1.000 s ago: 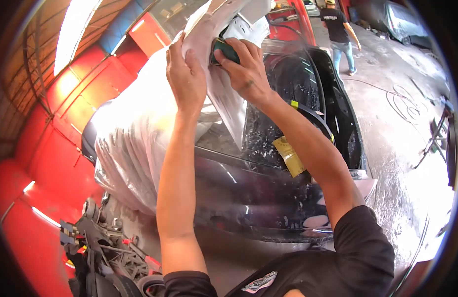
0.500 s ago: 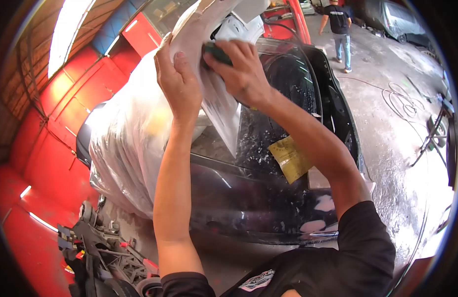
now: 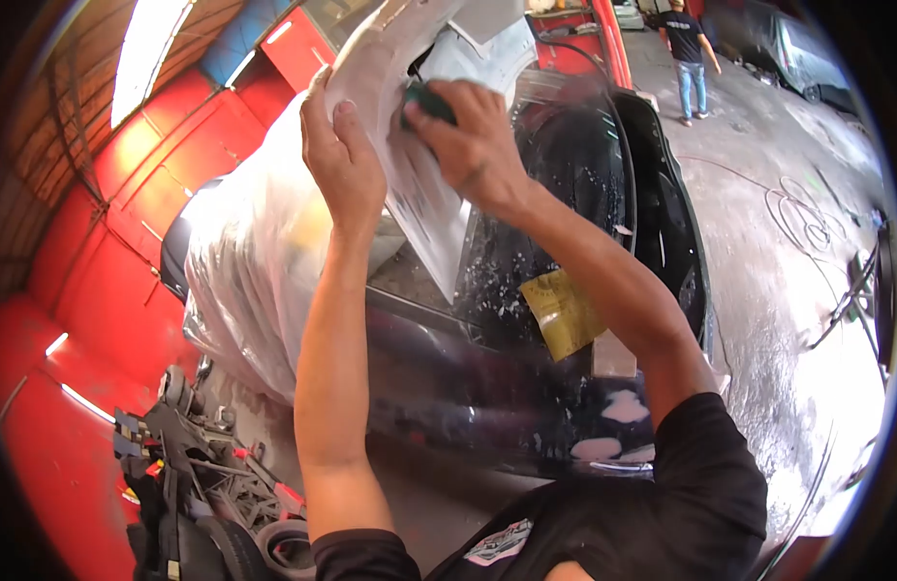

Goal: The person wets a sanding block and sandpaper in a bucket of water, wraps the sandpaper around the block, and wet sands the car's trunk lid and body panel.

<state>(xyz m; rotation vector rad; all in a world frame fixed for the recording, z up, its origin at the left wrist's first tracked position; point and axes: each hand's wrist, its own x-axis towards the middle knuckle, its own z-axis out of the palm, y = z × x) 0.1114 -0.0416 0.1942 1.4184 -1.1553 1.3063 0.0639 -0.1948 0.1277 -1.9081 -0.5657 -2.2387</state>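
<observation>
A pale grey car body panel [image 3: 429,198] stands tilted in front of me, its pointed lower end over the dark car body [image 3: 448,378]. My left hand [image 3: 344,145] grips its left edge, thumb on the near face and fingers round the rim. In my right hand [image 3: 476,136] is a dark green sanding pad [image 3: 431,105], held against the panel's face; the fingers cover part of it. Below my right forearm, a yellow sheet of sandpaper [image 3: 565,320] lies on the dark car body, beside a light rectangular block [image 3: 615,354].
Clear plastic sheeting [image 3: 245,261] drapes over the car at left. Loose parts and a tyre [image 3: 286,544] crowd the floor at lower left. A coiled hose [image 3: 802,218] lies on the floor at right, near a dark stand [image 3: 850,295]. Another person [image 3: 689,58] is in the background.
My right hand has shifted slightly on the panel with the pad, while my left hand keeps its grip. The view has turned a little, and the person in the background has changed position.
</observation>
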